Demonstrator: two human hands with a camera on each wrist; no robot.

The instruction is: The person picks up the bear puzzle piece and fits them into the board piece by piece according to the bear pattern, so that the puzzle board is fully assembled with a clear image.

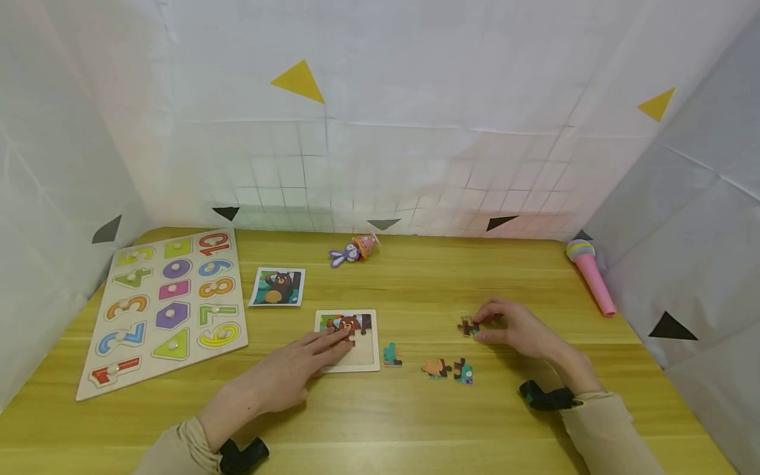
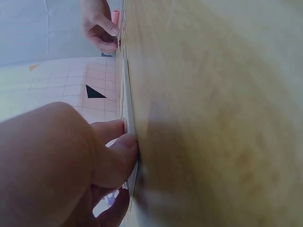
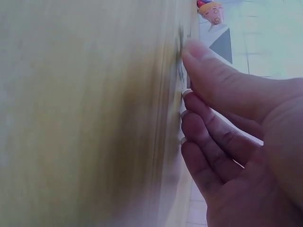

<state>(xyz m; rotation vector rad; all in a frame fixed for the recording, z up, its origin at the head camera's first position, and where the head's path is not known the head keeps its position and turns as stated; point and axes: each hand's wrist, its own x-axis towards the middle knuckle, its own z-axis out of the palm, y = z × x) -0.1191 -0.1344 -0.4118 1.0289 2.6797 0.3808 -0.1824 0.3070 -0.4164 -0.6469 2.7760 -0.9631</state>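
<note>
My left hand (image 1: 291, 369) rests with extended fingers on a square wooden puzzle board (image 1: 369, 356), its thumb at the near edge in the left wrist view. Partly under those fingers, a bear picture (image 1: 349, 323) fills the upper part of the board. To the right, my right hand (image 1: 519, 330) holds a brown jigsaw piece (image 1: 466, 326) by its right side between thumb and fingers, low at the tabletop. Between the hands lie a teal piece (image 1: 390, 355), an orange-and-brown piece (image 1: 436, 368) and a teal-and-brown piece (image 1: 463, 372).
A wooden number-and-shape board (image 1: 172, 290) lies at the left. Behind the puzzle board are a bear picture card (image 1: 278, 287) and a small purple rabbit toy (image 1: 354, 251). A pink toy microphone (image 1: 592, 277) lies far right. White sheets enclose the table's back and sides.
</note>
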